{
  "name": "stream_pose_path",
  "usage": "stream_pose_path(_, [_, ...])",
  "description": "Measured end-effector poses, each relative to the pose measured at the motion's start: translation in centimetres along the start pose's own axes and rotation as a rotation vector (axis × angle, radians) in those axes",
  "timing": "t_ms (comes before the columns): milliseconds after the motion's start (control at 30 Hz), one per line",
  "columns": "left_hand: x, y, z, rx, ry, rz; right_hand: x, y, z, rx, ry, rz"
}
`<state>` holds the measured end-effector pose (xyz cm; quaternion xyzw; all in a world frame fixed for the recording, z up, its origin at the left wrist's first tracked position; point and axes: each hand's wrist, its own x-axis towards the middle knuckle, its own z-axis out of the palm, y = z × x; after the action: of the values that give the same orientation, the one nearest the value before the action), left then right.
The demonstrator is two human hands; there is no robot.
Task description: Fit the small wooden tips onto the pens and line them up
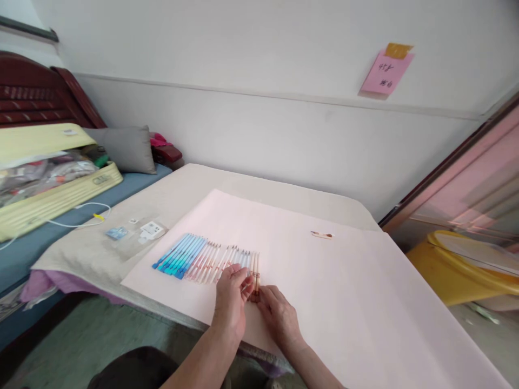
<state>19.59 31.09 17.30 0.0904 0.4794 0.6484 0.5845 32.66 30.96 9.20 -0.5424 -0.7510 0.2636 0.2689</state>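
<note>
Two hands (pixel 251 308) on lined-up pens (pixel 205 259)

Both hands meet at the right end of a row of pens (pixel 203 259) on pale paper (pixel 324 292) covering the bench (pixel 178 189); left hand (pixel 230 302) and right hand (pixel 278 313) finger the last pens. 1 small stick (pixel 322 234) lies well apart.

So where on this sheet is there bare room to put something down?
The pale pink sheet is bare right of the hands, up to the lone stick, and behind the row of sticks toward the wall. It is crowded at the near left, where left hand and right hand touch the row's right end.
</note>
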Motion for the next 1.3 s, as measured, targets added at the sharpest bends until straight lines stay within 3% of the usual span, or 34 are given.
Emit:
stream_pose_path(167, [0.1, 0.1, 0.2, 0.012, 0.021, -0.046, 0.5, 1.0, -0.2, 0.102, 0.033, 0.057])
stream_pose_path(267, [0.1, 0.1, 0.3, 0.016, -0.02, -0.067, 1.7, 2.9, -1.1, 0.098, 0.177, 0.159])
stream_pose_path(400, [0.0, 0.2, 0.3, 0.01, -0.059, -0.094, 4.2, 6.3, -3.6, -0.234, 0.369, 0.223])
stream_pose_path(667, [0.5, 0.2, 0.8, 0.031, 0.015, -0.161, 10.0, 13.9, -9.2, -0.526, 0.419, 0.367])
stream_pose_path(967, [2.3, -1.0, 0.5, 0.059, 0.061, -0.244, 15.8, 18.8, -13.4, -0.671, 0.306, 0.431])
stream_pose_path(1300, [2.6, -1.8, 0.6, 0.137, 0.009, -0.298, 17.3, 19.2, -16.3, -0.739, -0.013, 0.398])
